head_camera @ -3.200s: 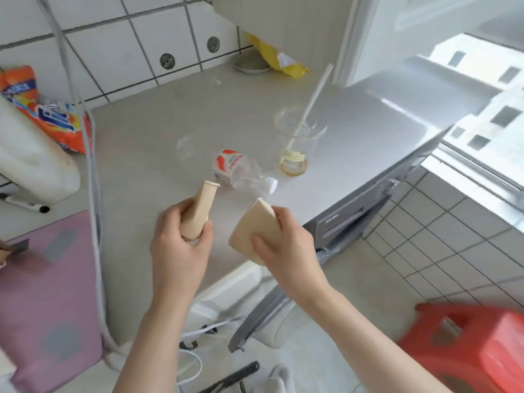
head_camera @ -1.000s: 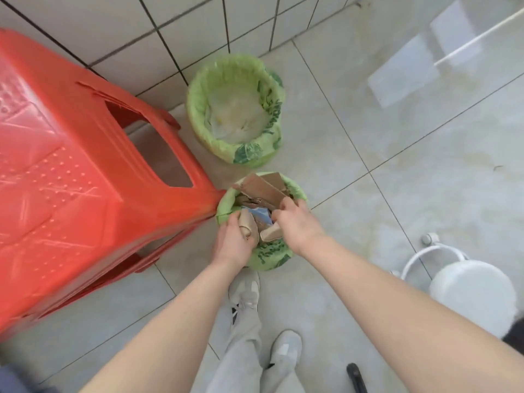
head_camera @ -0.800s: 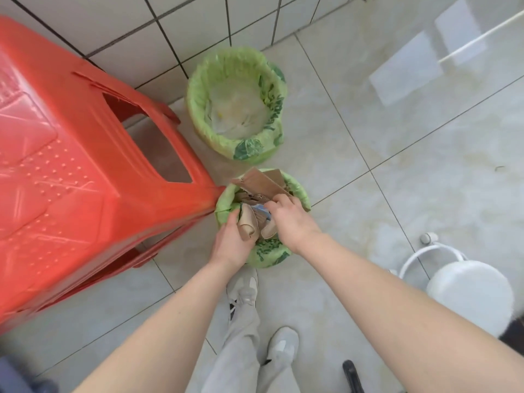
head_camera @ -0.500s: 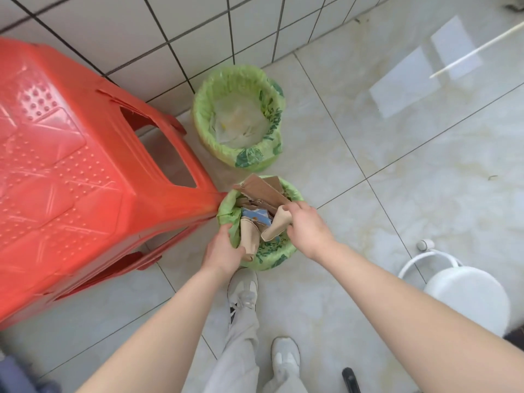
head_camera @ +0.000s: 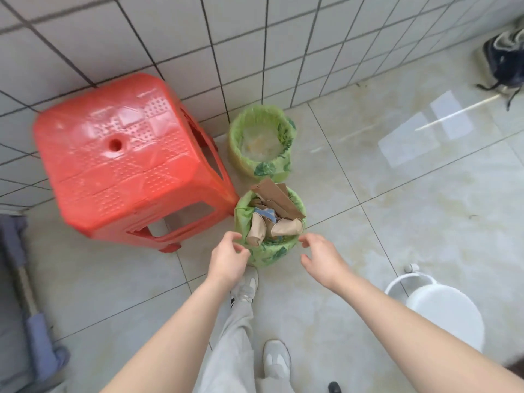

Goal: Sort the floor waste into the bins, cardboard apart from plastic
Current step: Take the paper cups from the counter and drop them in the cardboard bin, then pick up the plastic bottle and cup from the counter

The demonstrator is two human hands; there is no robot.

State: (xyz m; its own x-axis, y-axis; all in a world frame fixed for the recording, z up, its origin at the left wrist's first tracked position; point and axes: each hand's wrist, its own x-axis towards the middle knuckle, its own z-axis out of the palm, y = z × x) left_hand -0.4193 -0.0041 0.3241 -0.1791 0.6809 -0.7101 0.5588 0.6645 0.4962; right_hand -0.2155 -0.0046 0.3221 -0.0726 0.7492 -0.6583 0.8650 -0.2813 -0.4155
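Both hands hover empty at the near rim of the near bin (head_camera: 270, 252): the left hand (head_camera: 228, 259) with fingers loosely curled just beside the green liner, the right hand (head_camera: 321, 258) spread wide and relaxed, a little apart from it. That bin is a small round tub lined with a crinkled green leaf-print bag, stuffed with brown cardboard: a flat corrugated sheet (head_camera: 276, 198) sticking up at the far side and two squashed paper tubes (head_camera: 256, 231) leaning on the near rim. Just beyond stands the far bin (head_camera: 262, 165), same liner, holding clear crumpled plastic. To the left, touching the near bin, is a red plastic stool (head_camera: 119, 165) with a dimpled top. A white round tub (head_camera: 445, 316) sits at right on the glossy tiled floor (head_camera: 397, 208).
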